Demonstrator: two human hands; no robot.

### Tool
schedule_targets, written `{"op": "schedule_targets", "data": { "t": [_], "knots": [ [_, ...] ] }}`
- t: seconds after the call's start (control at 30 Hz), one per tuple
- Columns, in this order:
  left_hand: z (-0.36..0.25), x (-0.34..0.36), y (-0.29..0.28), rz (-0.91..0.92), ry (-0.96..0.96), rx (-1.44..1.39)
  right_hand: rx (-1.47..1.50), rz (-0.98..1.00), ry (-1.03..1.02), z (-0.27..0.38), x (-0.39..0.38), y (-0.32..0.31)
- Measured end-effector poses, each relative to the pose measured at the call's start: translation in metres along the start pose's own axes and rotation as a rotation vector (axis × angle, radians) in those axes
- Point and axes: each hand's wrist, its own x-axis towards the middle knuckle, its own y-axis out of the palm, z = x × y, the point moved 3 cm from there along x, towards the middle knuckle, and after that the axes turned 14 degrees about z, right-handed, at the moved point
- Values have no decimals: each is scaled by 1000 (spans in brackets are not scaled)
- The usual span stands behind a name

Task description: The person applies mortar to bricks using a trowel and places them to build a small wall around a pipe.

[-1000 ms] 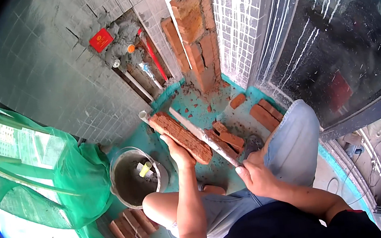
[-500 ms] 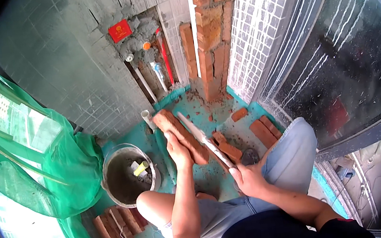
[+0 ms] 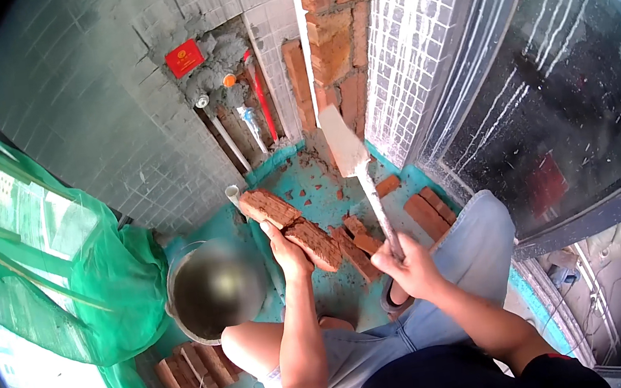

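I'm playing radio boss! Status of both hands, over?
Left hand gripping split brick. Right hand gripping trowel, blade clear of brick. Nothing seen between blade and brick.

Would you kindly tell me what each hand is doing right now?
Left hand: holding a brick with a break across it.
Right hand: closed around a trowel by its handle.

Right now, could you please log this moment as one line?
left hand: holding brick with break across its middle | right hand: gripping trowel by handle | bucket: left of left hand
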Motion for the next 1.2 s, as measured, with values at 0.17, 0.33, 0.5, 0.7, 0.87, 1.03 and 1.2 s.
{"op": "schedule_targets", "data": {
  "t": [0.17, 0.33, 0.5, 0.7, 0.87, 1.03, 1.2],
  "knots": [
    [-17, -21, 40, 110, -4, 104, 1012, 166, 297, -58, 8, 47],
    [-31, -55, 63, 380, 115, 220, 1607, 361, 254, -59, 8, 57],
    [-80, -74, 97, 598, 160, 405, 1649, 535, 134, -42, -1, 44],
    [-108, -59, 144, 918, -18, 260, 1540, 525, 94, -18, -11, 20],
    [-109, -53, 155, 1001, -29, 192, 1583, 466, 90, -13, -20, 17],
    [-119, -46, 159, 1094, -87, 222, 1611, 382, 129, -9, -20, 13],
    [-138, -47, 172, 1117, -49, 347, 1652, 432, 39, 2, -19, 7]
  ]
}}
